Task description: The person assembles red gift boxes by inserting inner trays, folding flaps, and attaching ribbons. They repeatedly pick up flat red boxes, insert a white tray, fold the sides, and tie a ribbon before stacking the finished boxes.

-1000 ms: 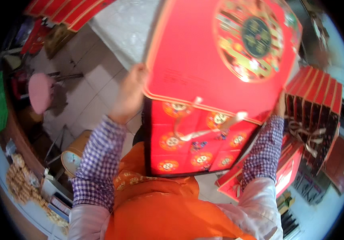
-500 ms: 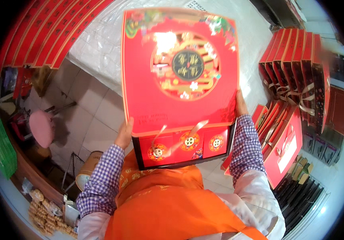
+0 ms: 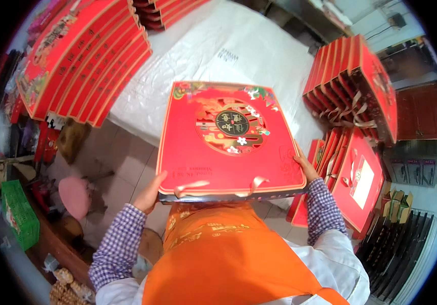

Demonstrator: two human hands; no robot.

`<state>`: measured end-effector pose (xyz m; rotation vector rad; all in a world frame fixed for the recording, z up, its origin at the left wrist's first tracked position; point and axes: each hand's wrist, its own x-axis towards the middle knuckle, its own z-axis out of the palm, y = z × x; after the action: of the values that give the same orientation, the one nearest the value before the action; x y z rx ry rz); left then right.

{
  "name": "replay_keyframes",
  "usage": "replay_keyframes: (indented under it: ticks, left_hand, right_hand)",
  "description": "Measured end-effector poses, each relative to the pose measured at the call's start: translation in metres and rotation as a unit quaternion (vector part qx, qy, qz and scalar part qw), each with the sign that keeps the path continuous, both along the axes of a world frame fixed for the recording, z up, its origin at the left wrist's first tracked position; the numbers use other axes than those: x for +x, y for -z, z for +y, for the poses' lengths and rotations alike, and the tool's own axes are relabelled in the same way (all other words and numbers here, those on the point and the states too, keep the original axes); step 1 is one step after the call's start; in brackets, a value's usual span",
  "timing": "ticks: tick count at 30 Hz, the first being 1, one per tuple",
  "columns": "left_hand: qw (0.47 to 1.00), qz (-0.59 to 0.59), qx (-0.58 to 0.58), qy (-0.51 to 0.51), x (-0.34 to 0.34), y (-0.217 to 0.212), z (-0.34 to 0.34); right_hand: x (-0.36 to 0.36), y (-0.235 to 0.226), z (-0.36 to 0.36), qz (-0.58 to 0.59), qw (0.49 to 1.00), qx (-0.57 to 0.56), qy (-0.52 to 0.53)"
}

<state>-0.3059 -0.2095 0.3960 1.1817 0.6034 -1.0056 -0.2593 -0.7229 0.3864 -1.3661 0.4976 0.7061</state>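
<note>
A large red gift box (image 3: 228,170) with gold edging and a round floral cut-out panel is held level in front of my body. Its lid lies down over the dark base (image 3: 239,198), and a pale ribbon (image 3: 256,185) shows in loops near the front edge. My left hand (image 3: 150,193) grips the box's near left corner, thumb along the side. At the right side, my right hand (image 3: 306,166) holds on with its fingers partly hidden by the box. Whatever lies inside is covered by the lid.
A plastic-covered table (image 3: 203,51) stretches beyond the box. Red boxes (image 3: 96,66) are stacked at far left; more boxes (image 3: 345,76) stand at right beside red bags (image 3: 353,183). A pink stool (image 3: 74,197) and green box (image 3: 20,213) sit at left, black trays (image 3: 394,254) at lower right.
The raised lid has come down over the base, hiding the inner red packs. My view has shifted, so more stacked boxes show at the left. Both hands still hold the sides.
</note>
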Motion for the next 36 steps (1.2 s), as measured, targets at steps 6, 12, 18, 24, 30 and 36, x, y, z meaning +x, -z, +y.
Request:
replay_keyframes:
  ticks: [6, 12, 18, 24, 30, 36]
  left_hand:
    - [0.992, 0.042, -0.117, 0.009, 0.022, -0.124, -0.001]
    - [0.97, 0.095, -0.213, -0.064, -0.019, -0.122, -0.035]
    - [0.955, 0.112, -0.24, -0.131, -0.002, -0.093, -0.038]
    - [0.947, 0.041, -0.16, -0.277, 0.046, 0.094, -0.046]
    - [0.898, 0.049, -0.161, -0.407, 0.055, 0.104, -0.103]
    - [0.806, 0.004, -0.115, -0.58, 0.034, 0.044, -0.153]
  right_hand:
    - [0.06, -0.13, -0.008, 0.017, 0.998, 0.02, -0.06]
    - [0.06, -0.143, -0.007, -0.002, 0.991, -0.067, 0.114]
    - [0.054, -0.127, -0.005, 0.012, 0.974, -0.139, 0.177]
    - [0.045, -0.085, -0.039, 0.018, 0.973, -0.095, 0.211]
    - [0.059, -0.064, -0.04, -0.032, 0.94, -0.006, 0.34]
    - [0.073, -0.046, 0.043, -0.028, 0.976, -0.009, 0.216]
